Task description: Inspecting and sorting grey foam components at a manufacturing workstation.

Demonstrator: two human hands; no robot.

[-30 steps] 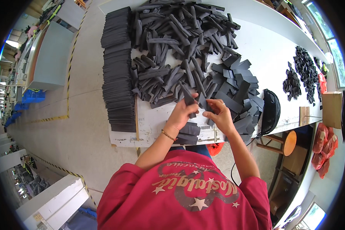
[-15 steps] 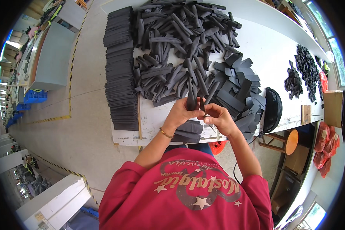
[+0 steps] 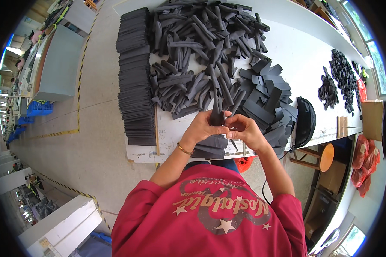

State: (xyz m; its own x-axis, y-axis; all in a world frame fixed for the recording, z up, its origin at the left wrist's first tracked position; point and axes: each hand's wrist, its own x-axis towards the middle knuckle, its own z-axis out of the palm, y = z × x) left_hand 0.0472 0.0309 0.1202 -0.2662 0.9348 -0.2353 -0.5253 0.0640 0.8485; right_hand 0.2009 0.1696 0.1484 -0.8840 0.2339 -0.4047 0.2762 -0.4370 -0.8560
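Observation:
My left hand (image 3: 203,127) is closed around a rolled dark grey fabric piece (image 3: 217,105) that stands up from its fingers toward the heap. Right beside it, my right hand (image 3: 243,129) is closed in a pinch, its fingertips meeting the left hand's. A thin, dark, pointed thing (image 3: 233,144) sticks out below the right fingers; its kind is hard to make out. Beneath the hands, a small stack of flat dark fabric pieces (image 3: 211,147) rests at the table's front edge. Beyond them spreads a large heap of rolled dark fabric pieces (image 3: 188,47).
A long, tightly packed row of folded dark pieces (image 3: 135,81) lines the table's left side. Flat dark pieces (image 3: 266,100) pile up right of the hands, near a black bag (image 3: 305,122). Further right are small dark bundles (image 3: 344,77), a cardboard box (image 3: 372,121) and a wooden stool (image 3: 326,158).
The right hand has turned slightly, and the pointed dark thing under it now angles down more steeply. Both hands stay together at the same place, with the rolled piece still in the left.

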